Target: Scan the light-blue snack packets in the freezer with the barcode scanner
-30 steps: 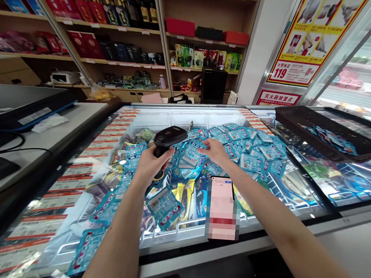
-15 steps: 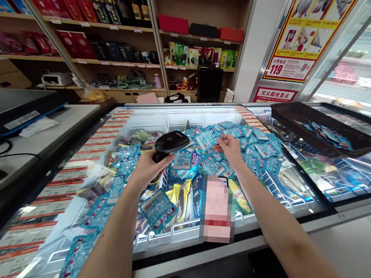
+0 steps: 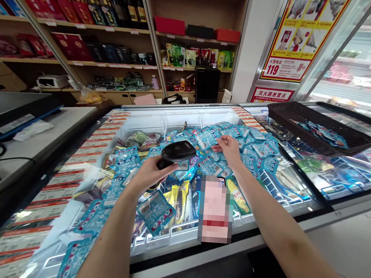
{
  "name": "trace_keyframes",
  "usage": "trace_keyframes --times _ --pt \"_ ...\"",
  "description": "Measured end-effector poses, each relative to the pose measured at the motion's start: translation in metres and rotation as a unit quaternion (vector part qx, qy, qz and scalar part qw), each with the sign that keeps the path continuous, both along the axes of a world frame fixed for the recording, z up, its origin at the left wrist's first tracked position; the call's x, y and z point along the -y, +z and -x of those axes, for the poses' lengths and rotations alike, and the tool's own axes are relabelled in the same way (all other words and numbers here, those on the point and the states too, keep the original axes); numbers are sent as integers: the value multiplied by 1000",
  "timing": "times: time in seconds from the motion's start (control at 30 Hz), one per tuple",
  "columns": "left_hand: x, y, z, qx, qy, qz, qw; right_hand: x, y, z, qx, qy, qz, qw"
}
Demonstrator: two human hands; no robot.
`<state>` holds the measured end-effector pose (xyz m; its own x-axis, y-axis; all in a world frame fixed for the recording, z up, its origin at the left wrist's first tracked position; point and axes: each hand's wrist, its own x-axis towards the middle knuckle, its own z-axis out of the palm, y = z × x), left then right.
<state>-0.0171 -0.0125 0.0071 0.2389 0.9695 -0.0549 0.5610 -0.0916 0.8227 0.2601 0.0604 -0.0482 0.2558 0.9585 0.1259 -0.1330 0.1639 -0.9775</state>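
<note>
"Scanner (image 3: 180, 150): where?"
"In left hand (image 3: 149, 172), fingers wrapped round its handle; its head sits at two o'clock of that hand."
"Right hand (image 3: 229, 150)?"
"Narrow pinch, holding a blue packet (image 3: 207, 138) by its right side. Packet lies at ten o'clock from the hand, two o'clock from the scanner."
"Nearby?"
"Heap of like packets (image 3: 261, 150) at three o'clock; phone (image 3: 216, 209) at six, screen blurred."
</note>
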Motion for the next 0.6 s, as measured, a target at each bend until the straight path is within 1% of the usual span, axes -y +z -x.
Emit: trace_keyframes --times 0.3,0.6 --pt "-1 -1 -3 -9 -12 -2 1000 1 -2 -1 36 5 7 999" --pt "-2 -3 -1 -30 -8 -1 1000 -1 -6 -2 27 15 -5 1000"
